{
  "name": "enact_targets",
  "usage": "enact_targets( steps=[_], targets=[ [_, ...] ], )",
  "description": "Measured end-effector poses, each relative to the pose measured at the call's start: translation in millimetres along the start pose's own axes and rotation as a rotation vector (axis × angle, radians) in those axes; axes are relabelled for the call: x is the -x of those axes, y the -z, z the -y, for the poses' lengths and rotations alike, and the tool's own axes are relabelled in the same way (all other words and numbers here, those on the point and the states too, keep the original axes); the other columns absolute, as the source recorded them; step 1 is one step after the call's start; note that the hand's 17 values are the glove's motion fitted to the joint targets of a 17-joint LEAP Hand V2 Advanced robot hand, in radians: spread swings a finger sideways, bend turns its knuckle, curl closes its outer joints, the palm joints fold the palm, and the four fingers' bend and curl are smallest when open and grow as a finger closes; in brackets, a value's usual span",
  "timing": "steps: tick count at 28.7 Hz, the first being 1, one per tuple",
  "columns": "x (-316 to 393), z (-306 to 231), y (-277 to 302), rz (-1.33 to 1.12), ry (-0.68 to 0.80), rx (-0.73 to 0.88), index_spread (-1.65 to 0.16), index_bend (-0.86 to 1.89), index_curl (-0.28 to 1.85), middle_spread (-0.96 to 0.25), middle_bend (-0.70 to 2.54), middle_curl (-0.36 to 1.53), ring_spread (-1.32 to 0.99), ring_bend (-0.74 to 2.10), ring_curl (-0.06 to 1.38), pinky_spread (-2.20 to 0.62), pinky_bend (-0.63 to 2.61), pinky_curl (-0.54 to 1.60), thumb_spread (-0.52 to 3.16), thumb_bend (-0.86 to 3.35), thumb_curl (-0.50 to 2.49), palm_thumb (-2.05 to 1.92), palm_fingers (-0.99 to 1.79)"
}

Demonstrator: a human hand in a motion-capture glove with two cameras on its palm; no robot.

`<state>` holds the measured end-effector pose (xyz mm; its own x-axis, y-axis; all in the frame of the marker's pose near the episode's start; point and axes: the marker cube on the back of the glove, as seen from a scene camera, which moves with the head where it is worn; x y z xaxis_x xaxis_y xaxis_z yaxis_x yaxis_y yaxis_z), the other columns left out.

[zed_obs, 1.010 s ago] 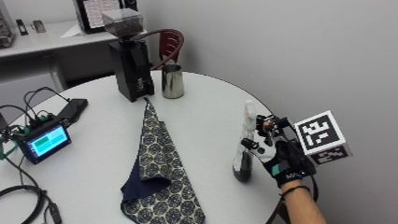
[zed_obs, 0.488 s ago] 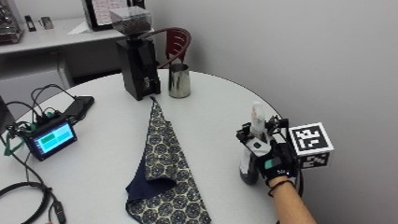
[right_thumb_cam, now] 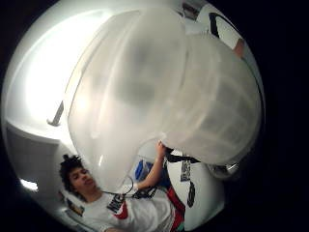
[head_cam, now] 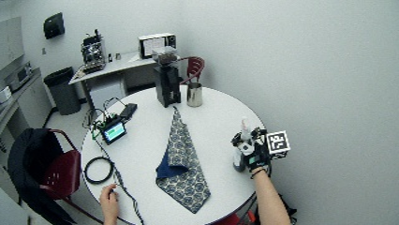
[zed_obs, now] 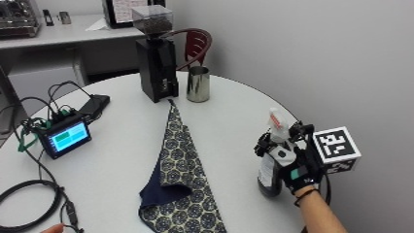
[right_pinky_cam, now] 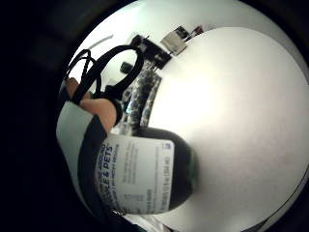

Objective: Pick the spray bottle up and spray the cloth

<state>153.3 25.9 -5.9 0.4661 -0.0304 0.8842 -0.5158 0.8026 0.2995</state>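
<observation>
- The spray bottle (zed_obs: 271, 162) stands upright at the table (zed_obs: 226, 121) edge, with the gloved right hand (zed_obs: 294, 167) wrapped around its body.
- Lift it straight, then turn the nozzle toward the patterned cloth (zed_obs: 178, 170), well to that hand's left.

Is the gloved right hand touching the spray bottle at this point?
Touching. The outside view shows the right hand wrapped around the spray bottle, which stands on the table; the little finger side palm view shows a finger on it.
</observation>
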Motion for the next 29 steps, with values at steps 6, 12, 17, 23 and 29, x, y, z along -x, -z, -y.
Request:
enact_targets(
  steps=[6, 12, 17, 23, 29],
  targets=[
    [49, 18, 23, -0.078, 0.076, 0.168, -0.21, 0.15, 0.35, -0.11, 0.42, 0.47, -0.11, 0.58, 0.43, 0.06, 0.23, 0.33, 0.79, -0.03, 0.5, 0.89, 1.23],
    [111, 32, 27, -0.224, 0.071, 0.365, -0.2, 0.14, 0.36, -0.11, 0.45, 0.49, -0.11, 0.6, 0.43, 0.05, 0.24, 0.34, 0.84, -0.02, 0.51, 0.88, 1.22],
    [117, 27, -6, -0.417, -0.018, 0.51, -0.2, 0.14, 0.36, -0.11, 0.47, 0.5, -0.11, 0.62, 0.44, 0.03, 0.27, 0.35, 0.86, -0.03, 0.52, 0.87, 1.24],
    [55, 1, -30, -0.477, -0.143, 0.649, -0.19, 0.14, 0.36, -0.1, 0.48, 0.51, -0.11, 0.65, 0.45, 0.01, 0.28, 0.36, 0.83, -0.02, 0.54, 0.88, 1.24],
    [86, 17, -19, -0.452, -0.074, 0.61, -0.19, 0.15, 0.37, -0.1, 0.49, 0.51, -0.11, 0.67, 0.45, 0.0, 0.29, 0.36, 0.82, -0.02, 0.57, 0.88, 1.23]
  ],
)
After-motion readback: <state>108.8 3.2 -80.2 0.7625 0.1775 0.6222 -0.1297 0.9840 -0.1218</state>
